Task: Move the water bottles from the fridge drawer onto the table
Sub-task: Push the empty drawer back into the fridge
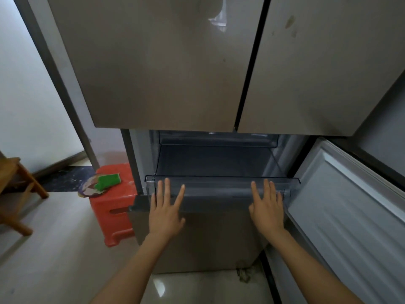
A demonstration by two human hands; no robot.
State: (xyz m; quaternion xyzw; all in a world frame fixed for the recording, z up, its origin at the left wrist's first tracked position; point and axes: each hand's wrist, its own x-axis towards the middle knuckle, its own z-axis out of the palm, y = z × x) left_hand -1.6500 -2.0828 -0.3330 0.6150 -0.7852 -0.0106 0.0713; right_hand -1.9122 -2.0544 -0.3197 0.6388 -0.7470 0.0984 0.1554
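- The fridge drawer (219, 194), of clear plastic, is pulled partly out of the open lower compartment, at 6 o'clock from the frame centre. Its front lip runs level from 9 to 3 o'clock.
- The drawer floor behind the lip is dark and in shadow; its contents cannot be made out.
- The left hand (165, 212) lies flat on the drawer front near its 9 o'clock end, fingers (167, 187) straight and spread, tips reaching the top lip.
- The right hand (267, 210) lies flat near the 3 o'clock end, fingers straight and close together. Neither hand grips anything.
- The hands are well apart, with a bare stretch of drawer front between them.
- A second clear bin (219, 140) sits at 12 o'clock of the drawer, deeper in the compartment.
- The closed left upper door (153, 62) and right upper door (328, 62) overhang the compartment; their lower edges lie just above the bin.
- The lower door (350, 216) stands swung open at 3 o'clock, its edge just beside the drawer's right end.
- A red stool (114, 205) stands at 9 o'clock, just beside the fridge side, with a green sponge (108, 181) on top.
- A wooden chair (15, 194) stands further out at 9 o'clock, with bare floor (54, 249) towards 7 o'clock.
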